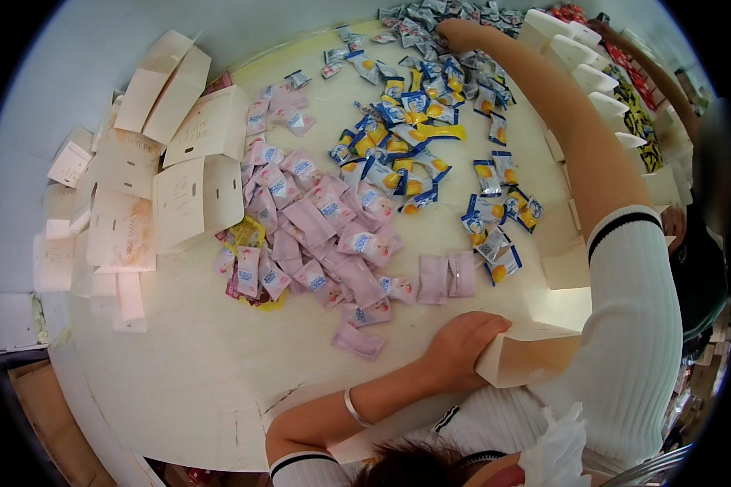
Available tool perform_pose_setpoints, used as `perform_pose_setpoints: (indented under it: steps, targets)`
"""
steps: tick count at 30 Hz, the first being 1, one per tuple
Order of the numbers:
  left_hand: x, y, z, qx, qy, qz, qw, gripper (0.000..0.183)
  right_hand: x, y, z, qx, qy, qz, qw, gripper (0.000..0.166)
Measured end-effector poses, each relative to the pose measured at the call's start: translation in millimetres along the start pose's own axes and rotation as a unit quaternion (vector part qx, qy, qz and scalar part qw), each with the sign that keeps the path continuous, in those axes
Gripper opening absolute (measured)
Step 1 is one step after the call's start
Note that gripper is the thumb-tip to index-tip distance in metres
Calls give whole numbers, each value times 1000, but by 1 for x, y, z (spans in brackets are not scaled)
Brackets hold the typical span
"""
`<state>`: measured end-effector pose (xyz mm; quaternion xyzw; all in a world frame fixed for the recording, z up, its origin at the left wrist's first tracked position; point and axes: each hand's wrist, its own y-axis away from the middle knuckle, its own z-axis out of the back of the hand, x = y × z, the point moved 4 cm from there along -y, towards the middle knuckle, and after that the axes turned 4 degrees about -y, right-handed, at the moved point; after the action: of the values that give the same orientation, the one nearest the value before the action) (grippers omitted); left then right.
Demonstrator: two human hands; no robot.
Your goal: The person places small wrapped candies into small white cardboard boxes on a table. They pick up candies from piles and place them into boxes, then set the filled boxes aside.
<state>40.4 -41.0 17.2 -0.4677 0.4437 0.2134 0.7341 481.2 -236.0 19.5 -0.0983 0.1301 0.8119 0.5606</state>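
My left hand [466, 353] grips the side of a cream paperboard box [530, 359] near the table's front edge. Far across the table, my right hand [460, 36] is down among a pile of grey-wrapped sweets [423, 27]. Its fingers are partly hidden, so I cannot tell whether they hold one. Nearer than that pile lie blue, white and yellow sweet packets [396, 140]. A heap of pink packets [329, 225] spreads over the middle of the table.
Cream boxes [198, 195] bearing print stack on the left against the wall. More open boxes [572, 55] line the right, beside black-and-yellow packets [636, 128] and red packets [633, 73]. Another person's arm [652, 70] reaches in there. A brown carton [55, 420] sits low at left.
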Motion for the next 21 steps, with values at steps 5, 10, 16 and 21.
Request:
perform_pose_setpoints:
  steps: [5, 10, 16, 21]
  targets:
    - [0, -1, -1, -6, 3, -5, 1000, 64, -40, 9, 23, -199, -267, 69, 940, 19]
    - [5, 3, -2, 4, -15, 3, 1000, 65, -44, 34, 40, 119, -573, -53, 809, 20]
    - [6, 4, -3, 12, -22, -1, 1000, 65, 15, 108, 43, 94, -455, -163, 870, 41]
    - [2, 0, -2, 22, -23, 5, 999, 63, 35, 105, 21, 132, -436, -196, 869, 47]
